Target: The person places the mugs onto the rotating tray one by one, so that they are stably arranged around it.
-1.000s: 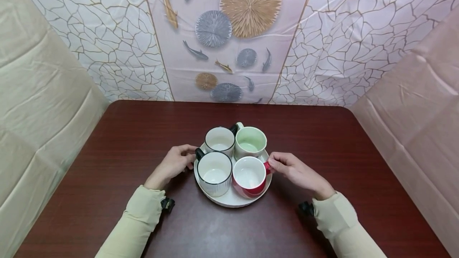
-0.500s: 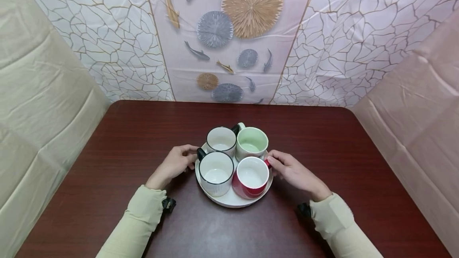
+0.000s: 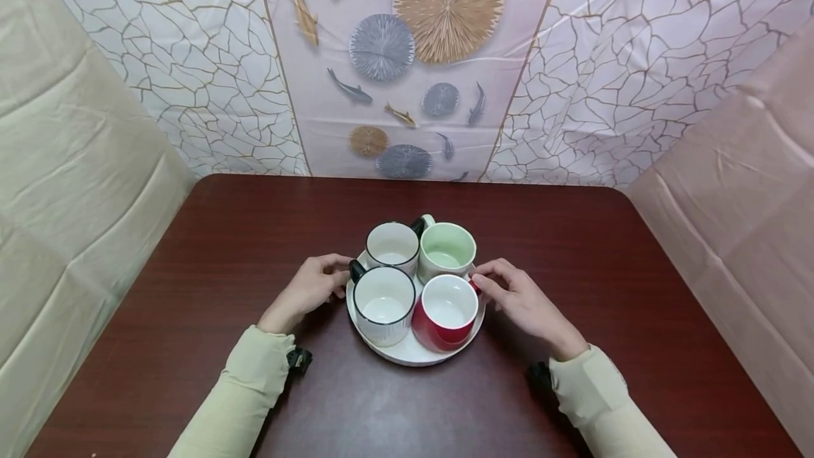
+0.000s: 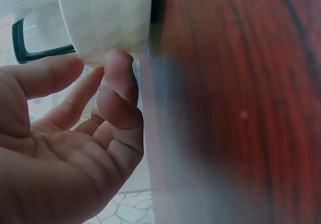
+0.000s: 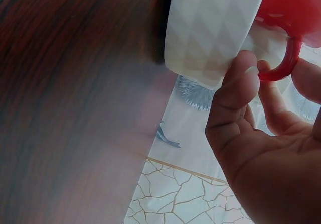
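A round white tray (image 3: pixel 407 355) holds two white mugs with black rims, one at the front (image 3: pixel 384 302) and one behind (image 3: pixel 392 244), plus a pale green mug (image 3: pixel 447 247) and a red mug (image 3: pixel 439 327). My left hand (image 3: pixel 310 287) touches the left side of the tray; loosely bent fingers (image 4: pixel 120 76) meet its faceted wall, near a black handle. My right hand (image 3: pixel 526 302) has its thumb and fingers at the red handle (image 5: pixel 283 71) of the red mug, pinching it. Other fingertips of that hand (image 5: pixel 243 76) lie against the tray's edge.
A dark red-brown table (image 3: pixel 267 218) lies beneath the tray. Patterned cloth (image 3: pixel 407 55) hangs along its back edge, with cream padded walls (image 3: pixel 76 196) on both sides.
The red mug has turned a little, its handle swinging from the right toward the back. My right hand moved slightly back and left with it. My left hand stays at the tray.
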